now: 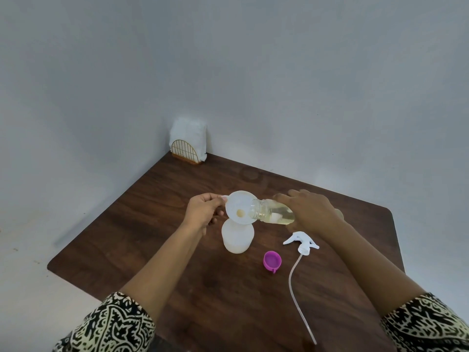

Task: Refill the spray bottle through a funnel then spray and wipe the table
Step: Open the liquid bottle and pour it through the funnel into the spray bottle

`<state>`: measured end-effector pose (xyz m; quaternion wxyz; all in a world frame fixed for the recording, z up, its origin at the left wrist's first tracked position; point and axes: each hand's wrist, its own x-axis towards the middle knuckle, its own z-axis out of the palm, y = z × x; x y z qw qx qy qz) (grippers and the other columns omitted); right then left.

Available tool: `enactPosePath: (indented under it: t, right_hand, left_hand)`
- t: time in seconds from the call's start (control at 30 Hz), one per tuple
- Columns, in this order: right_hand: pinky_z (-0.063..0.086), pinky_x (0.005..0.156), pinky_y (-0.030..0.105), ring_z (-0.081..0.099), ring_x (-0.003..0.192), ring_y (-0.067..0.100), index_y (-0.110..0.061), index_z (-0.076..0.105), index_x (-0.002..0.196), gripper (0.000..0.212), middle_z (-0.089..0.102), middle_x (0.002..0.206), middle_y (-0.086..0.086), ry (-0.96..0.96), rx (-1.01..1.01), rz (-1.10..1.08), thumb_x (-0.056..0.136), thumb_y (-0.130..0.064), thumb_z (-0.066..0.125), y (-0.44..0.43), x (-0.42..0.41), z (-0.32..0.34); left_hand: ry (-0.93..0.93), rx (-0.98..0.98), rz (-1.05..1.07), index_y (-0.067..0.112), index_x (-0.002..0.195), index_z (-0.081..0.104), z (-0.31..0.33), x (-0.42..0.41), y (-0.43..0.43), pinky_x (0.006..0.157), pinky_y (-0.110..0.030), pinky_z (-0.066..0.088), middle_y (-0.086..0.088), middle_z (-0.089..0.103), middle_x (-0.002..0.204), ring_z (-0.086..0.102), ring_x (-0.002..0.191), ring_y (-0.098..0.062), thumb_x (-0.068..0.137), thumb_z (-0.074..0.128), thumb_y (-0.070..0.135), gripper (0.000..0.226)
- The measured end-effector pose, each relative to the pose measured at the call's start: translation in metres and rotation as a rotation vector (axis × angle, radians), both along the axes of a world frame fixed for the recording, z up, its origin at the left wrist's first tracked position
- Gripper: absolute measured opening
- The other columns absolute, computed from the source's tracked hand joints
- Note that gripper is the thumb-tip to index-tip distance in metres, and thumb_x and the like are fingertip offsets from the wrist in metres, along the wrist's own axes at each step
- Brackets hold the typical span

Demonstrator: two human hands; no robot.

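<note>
A white translucent spray bottle (237, 237) stands open on the dark wooden table (157, 240). A white funnel (238, 207) sits in its neck, and my left hand (205, 210) pinches the funnel's rim tab. My right hand (311, 212) holds a clear refill bottle (272, 212) of pale yellow liquid tipped on its side, its mouth over the funnel. A little liquid shows at the funnel's throat. The white trigger sprayer head (302, 242) with its long tube lies on the table to the right. A purple cap (272, 261) lies upside down near it.
A gold wire holder with white napkins (188, 141) stands at the table's far corner against the grey wall. The sprayer's tube (298, 301) runs toward the near edge of the table. My patterned sleeves frame the bottom corners.
</note>
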<state>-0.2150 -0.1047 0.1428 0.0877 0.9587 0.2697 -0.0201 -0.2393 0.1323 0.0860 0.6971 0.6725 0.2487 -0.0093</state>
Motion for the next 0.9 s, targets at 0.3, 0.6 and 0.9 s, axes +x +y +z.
enactPosePath:
  t: [0.3,0.6,0.9]
  right_hand:
    - [0.037,0.059,0.026,0.053,0.095,0.015,-0.036,0.036,0.134,0.062,0.053,0.104,-0.007,-0.003,-0.008,0.0,0.079,-0.032,0.065,0.0011,-0.0002,0.0014]
    - [0.037,0.06,0.027,0.053,0.096,0.016,-0.035,0.038,0.133,0.061,0.053,0.106,-0.006,-0.013,-0.009,0.005,0.078,-0.031,0.064,0.0014,0.0001,0.0014]
    - [0.039,0.062,0.027,0.053,0.099,0.016,-0.036,0.037,0.133,0.062,0.053,0.108,-0.007,-0.013,-0.018,-0.001,0.078,-0.032,0.065,0.0024,0.0001,0.0017]
  left_hand:
    - [-0.003,-0.001,0.002,0.009,0.088,0.072,0.0002,-0.0002,0.0001,0.042,-0.018,0.04,-0.005,0.067,0.07,0.051,0.053,-0.008,0.087,0.067,0.013,0.007]
    - [-0.003,-0.005,0.003,0.008,0.09,0.072,-0.0006,0.0004,0.0003,0.04,-0.018,0.038,-0.006,0.067,0.072,0.051,0.054,-0.008,0.088,0.067,0.012,0.008]
    - [-0.007,-0.011,0.003,0.007,0.09,0.072,-0.0001,-0.0006,-0.0001,0.04,-0.019,0.038,-0.008,0.068,0.073,0.051,0.054,-0.01,0.088,0.067,0.012,0.008]
